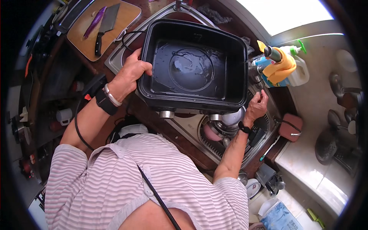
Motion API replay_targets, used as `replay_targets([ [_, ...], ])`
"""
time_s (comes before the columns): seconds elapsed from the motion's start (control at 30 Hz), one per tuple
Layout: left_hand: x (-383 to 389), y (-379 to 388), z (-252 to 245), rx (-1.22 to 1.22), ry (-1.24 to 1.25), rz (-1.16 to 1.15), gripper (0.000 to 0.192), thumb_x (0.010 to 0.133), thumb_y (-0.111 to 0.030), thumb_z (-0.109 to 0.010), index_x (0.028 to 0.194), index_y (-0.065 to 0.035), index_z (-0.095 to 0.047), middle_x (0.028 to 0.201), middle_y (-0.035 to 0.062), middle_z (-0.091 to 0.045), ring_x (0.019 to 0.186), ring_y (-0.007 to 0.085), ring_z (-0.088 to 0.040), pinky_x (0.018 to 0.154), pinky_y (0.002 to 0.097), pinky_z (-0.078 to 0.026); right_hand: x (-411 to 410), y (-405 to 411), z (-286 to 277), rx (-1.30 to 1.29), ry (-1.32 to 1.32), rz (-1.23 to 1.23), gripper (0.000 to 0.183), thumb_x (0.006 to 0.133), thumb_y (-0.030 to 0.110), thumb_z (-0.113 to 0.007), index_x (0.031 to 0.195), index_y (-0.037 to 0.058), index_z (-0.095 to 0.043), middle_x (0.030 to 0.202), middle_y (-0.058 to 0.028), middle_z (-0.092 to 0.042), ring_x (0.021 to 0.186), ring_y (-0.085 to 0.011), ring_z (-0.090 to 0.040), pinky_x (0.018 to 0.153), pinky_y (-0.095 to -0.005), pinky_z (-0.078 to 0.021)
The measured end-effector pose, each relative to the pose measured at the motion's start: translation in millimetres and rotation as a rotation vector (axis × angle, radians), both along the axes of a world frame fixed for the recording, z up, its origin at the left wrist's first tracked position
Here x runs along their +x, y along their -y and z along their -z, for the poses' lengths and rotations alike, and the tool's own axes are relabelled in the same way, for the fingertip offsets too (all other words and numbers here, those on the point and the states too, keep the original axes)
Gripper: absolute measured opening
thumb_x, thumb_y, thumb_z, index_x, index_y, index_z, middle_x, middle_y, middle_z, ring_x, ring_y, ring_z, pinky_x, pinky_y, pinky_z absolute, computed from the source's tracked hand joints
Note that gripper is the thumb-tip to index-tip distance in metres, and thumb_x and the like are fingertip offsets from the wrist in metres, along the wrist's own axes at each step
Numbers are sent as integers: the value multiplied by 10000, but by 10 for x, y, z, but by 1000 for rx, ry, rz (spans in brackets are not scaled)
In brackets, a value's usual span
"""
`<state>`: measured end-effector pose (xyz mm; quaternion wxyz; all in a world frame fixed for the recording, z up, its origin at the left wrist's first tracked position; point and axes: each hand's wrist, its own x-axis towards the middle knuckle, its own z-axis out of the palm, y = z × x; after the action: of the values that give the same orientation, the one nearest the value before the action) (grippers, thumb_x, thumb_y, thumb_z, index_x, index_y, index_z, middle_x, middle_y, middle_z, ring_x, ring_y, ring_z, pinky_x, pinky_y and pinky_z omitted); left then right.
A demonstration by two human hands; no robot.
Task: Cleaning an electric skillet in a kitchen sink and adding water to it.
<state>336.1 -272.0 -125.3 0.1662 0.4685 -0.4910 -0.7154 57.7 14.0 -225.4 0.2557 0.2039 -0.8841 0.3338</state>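
Observation:
A black rectangular electric cooking pot (189, 99) is raised over the sink, tilted so that I see into it. Its inside is wet, with a little water on the bottom, and two silver knobs (166, 114) sit on its front. My left hand (132, 70) grips its left wall, the thumb over the rim. Past its right side, my right hand (256, 106) has its fingertips raised just below a metal tap (258, 79). Whether those fingers touch the tap is unclear. The pot hides much of the steel sink (115, 61).
A cutting board (82, 31) holds a cleaver (110, 20) and a purple eggplant piece (96, 21). Metal bowls (231, 118) fill the right basin. A yellow cloth (281, 67) hangs by detergent bottles (300, 70). Ladles and skimmers (326, 145) line the right wall.

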Motion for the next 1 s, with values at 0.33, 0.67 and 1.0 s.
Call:
replay_targets([
  [0.33,36,37,1,-2,-6,63,572,580,92,-488,1147,12,-469,853,78,-556,710,163,-550,621,256,-489,1,27,-103,-80,69,-61,143,813,156,-612,921,62,-618,845,-115,-639,754,-281,-618,668,-362,-487],
  [0.67,-11,29,-82,-35,26,73,611,576,115,-484,1179,17,-451,879,95,-561,734,194,-572,611,277,-505,-101,26,-271,46,72,35,152,801,229,-603,865,100,-652,826,-80,-654,729,-277,-625,640,-360,-489],
  [1.0,-3,36,-70,-35,16,90,607,564,96,-481,1165,9,-485,919,66,-577,750,161,-554,663,243,-482,-88,-62,-77,-231,282,33,204,813,210,-597,907,38,-653,851,-127,-658,753,-273,-628,677,-346,-481],
])
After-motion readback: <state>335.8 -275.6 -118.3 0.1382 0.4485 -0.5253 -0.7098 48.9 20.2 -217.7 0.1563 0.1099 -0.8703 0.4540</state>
